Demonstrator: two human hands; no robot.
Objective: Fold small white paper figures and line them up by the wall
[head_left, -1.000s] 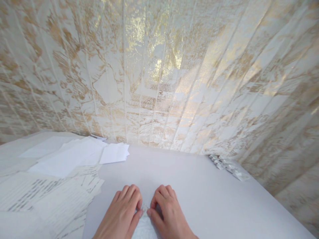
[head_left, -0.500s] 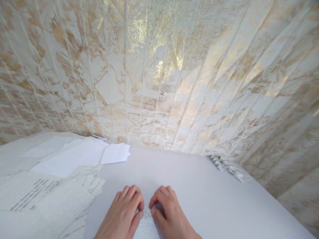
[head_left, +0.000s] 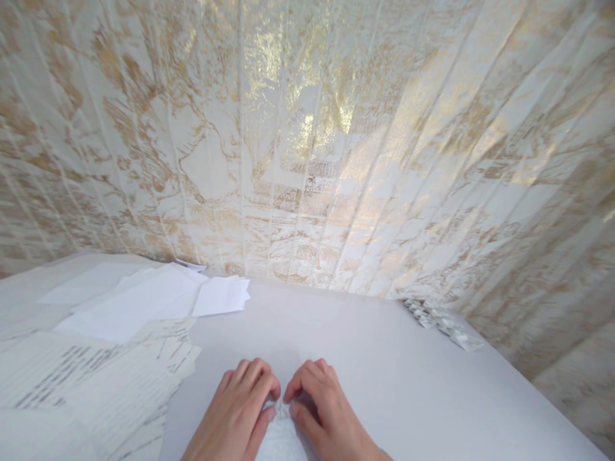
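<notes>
My left hand [head_left: 237,413] and my right hand [head_left: 324,410] rest side by side at the bottom middle of the white table [head_left: 384,378]. Both have curled fingers, and their thumbs and forefingers pinch the top of a small folded piece of white printed paper [head_left: 281,435] that lies between them. Most of that paper is hidden under my hands and cut off by the frame's lower edge.
Loose printed sheets [head_left: 72,384] cover the table's left side, with blank white papers [head_left: 144,294] behind them. Several blister packs [head_left: 444,322] lie at the far right by the wall. A gold-and-white patterned wall [head_left: 307,141] rises right behind the table.
My hands have closed in on each other a little, with the fingertips now nearly touching over the paper's tip. The view shifted only slightly.
</notes>
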